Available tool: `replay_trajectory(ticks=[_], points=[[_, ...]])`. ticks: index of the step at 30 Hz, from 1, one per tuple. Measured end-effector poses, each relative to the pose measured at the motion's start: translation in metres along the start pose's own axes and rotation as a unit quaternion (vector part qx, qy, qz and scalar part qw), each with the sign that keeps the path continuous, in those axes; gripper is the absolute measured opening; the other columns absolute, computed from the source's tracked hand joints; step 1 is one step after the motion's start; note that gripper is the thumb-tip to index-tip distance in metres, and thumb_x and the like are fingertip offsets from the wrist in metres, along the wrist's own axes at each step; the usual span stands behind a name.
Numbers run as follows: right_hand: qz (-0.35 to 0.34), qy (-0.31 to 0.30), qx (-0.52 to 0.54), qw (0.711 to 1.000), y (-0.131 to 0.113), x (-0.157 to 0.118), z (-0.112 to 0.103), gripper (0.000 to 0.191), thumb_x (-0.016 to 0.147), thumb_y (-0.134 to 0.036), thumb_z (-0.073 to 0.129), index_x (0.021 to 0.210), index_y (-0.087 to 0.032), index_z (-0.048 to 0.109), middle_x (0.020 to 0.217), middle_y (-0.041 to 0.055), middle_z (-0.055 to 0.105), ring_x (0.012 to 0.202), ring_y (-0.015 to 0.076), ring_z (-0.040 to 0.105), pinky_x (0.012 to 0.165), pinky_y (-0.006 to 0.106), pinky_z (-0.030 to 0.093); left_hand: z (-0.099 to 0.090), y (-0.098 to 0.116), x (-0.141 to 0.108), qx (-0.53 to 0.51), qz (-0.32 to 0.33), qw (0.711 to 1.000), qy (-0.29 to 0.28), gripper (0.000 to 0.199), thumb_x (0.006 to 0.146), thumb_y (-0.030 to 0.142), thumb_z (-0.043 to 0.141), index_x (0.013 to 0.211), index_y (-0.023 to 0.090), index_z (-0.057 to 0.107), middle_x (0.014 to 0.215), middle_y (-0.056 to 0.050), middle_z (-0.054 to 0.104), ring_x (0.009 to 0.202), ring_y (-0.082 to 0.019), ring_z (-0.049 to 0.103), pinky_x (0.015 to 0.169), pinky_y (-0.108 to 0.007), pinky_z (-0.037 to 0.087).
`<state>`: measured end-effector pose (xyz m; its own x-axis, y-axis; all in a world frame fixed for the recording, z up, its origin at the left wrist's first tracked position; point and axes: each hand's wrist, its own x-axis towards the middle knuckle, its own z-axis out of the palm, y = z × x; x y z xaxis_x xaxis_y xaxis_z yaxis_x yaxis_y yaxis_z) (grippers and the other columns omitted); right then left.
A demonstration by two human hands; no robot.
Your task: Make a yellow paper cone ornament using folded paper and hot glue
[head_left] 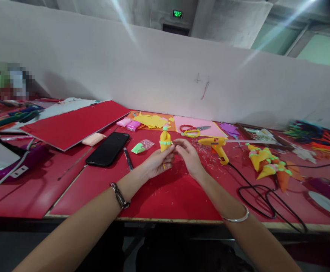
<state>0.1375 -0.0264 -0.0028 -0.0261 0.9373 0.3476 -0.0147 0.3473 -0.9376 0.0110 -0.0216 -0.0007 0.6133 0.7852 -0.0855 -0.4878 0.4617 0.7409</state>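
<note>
My left hand [159,162] is closed round a small yellow paper cone [165,139], held upright above the red table. Light green clay balls ring the cone's middle, and another tops it. Beside the cone, my right hand [189,155] has its fingers curled together in a pinch, the tips close to my left fingertips. What they hold, if anything, is too small to make out. A bag of green clay [142,146] lies left of the cone. A yellow hot glue gun [217,146] rests to the right.
Several similar decorated cones [267,164] lie at the right, past the black cable [257,189]. Scissors [194,130] lie on coloured paper behind my hands. A black phone [108,149], a pen [127,158] and a red board [79,122] are at the left.
</note>
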Motion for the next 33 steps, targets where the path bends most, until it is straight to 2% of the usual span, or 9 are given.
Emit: replay_trajectory(ticks=[5,9,13,16,19,23,25,29,33], points=[[-0.075,-0.028,-0.124,0.989,-0.006,-0.004,0.001,0.015,0.071,-0.02,0.055,0.085,-0.02,0.057,0.085,0.001,0.055,0.079,0.0122,0.054,0.072,0.026,0.044,-0.001,0.001,0.001,0.017,0.017,0.998,0.054,0.03,0.063,0.037,0.069,0.076,0.013,0.055,0.046,0.01,0.029,0.039,0.0,0.029,0.036,-0.01,0.024],[-0.123,-0.015,-0.168,0.978,-0.008,-0.004,0.0,0.009,0.073,-0.022,0.054,0.08,-0.021,0.059,0.079,0.0005,0.053,0.074,0.0123,0.052,0.065,0.024,0.043,-0.001,0.0,0.0,0.017,0.014,0.999,0.032,0.029,0.065,0.036,0.068,0.074,0.013,0.053,0.046,0.01,0.029,0.038,0.0,0.027,0.036,-0.01,0.024],[-0.12,0.064,-0.141,0.981,-0.008,-0.002,-0.002,0.01,0.078,-0.028,0.048,0.079,-0.021,0.054,0.078,0.0007,0.054,0.074,0.013,0.052,0.066,0.024,0.042,-0.001,0.001,0.0,0.003,0.014,1.0,0.002,0.027,0.068,0.034,0.066,0.07,0.014,0.047,0.047,0.01,0.026,0.037,-0.001,0.023,0.035,-0.01,0.021],[-0.12,0.101,-0.148,0.976,-0.009,-0.002,-0.004,0.023,0.083,-0.033,0.039,0.068,-0.02,0.051,0.068,-0.0003,0.051,0.065,0.012,0.049,0.063,0.024,0.041,0.0,0.002,-0.001,0.002,0.011,1.0,-0.009,0.029,0.069,0.031,0.066,0.065,0.015,0.041,0.047,0.01,0.027,0.037,-0.001,0.022,0.034,-0.01,0.021],[-0.102,0.103,-0.145,0.979,-0.008,-0.001,-0.006,0.024,0.081,-0.035,0.043,0.067,-0.02,0.054,0.069,0.0004,0.055,0.067,0.0126,0.051,0.065,0.025,0.041,0.001,0.006,-0.002,-0.017,0.004,1.0,-0.021,0.029,0.073,0.035,0.061,0.066,0.015,0.041,0.046,0.01,0.028,0.036,-0.001,0.02,0.034,-0.01,0.021],[-0.064,0.092,-0.073,0.991,-0.002,0.001,-0.007,0.02,0.075,-0.031,0.053,0.09,-0.021,0.061,0.087,0.0027,0.063,0.08,0.0149,0.057,0.074,0.029,0.044,0.003,0.01,-0.004,-0.06,-0.016,0.996,-0.065,0.039,0.076,0.054,0.046,0.072,0.015,0.046,0.045,0.009,0.029,0.034,-0.002,0.018,0.032,-0.012,0.019],[-0.05,0.085,-0.06,0.993,-0.001,0.002,-0.008,0.023,0.075,-0.031,0.052,0.093,-0.021,0.062,0.084,0.0023,0.064,0.076,0.0143,0.058,0.072,0.029,0.045,0.003,0.011,-0.005,-0.068,-0.026,0.995,-0.073,0.046,0.076,0.061,0.039,0.071,0.015,0.046,0.044,0.009,0.029,0.032,-0.002,0.018,0.031,-0.013,0.018],[-0.057,0.088,-0.078,0.991,-0.001,0.001,-0.008,0.023,0.077,-0.035,0.05,0.087,-0.02,0.064,0.072,0.0012,0.064,0.065,0.0127,0.056,0.066,0.028,0.046,0.002,0.011,-0.004,-0.081,-0.03,0.994,-0.063,0.049,0.078,0.061,0.031,0.069,0.016,0.046,0.042,0.008,0.03,0.029,-0.002,0.019,0.03,-0.013,0.018],[-0.079,0.092,-0.096,0.988,-0.002,0.001,-0.007,0.02,0.075,-0.029,0.053,0.089,-0.021,0.064,0.09,0.0024,0.065,0.083,0.0148,0.059,0.079,0.03,0.045,0.001,0.01,-0.001,-0.064,-0.039,0.996,-0.047,0.048,0.08,0.06,0.029,0.067,0.016,0.045,0.044,0.007,0.035,0.031,-0.004,0.028,0.033,-0.014,0.024]])
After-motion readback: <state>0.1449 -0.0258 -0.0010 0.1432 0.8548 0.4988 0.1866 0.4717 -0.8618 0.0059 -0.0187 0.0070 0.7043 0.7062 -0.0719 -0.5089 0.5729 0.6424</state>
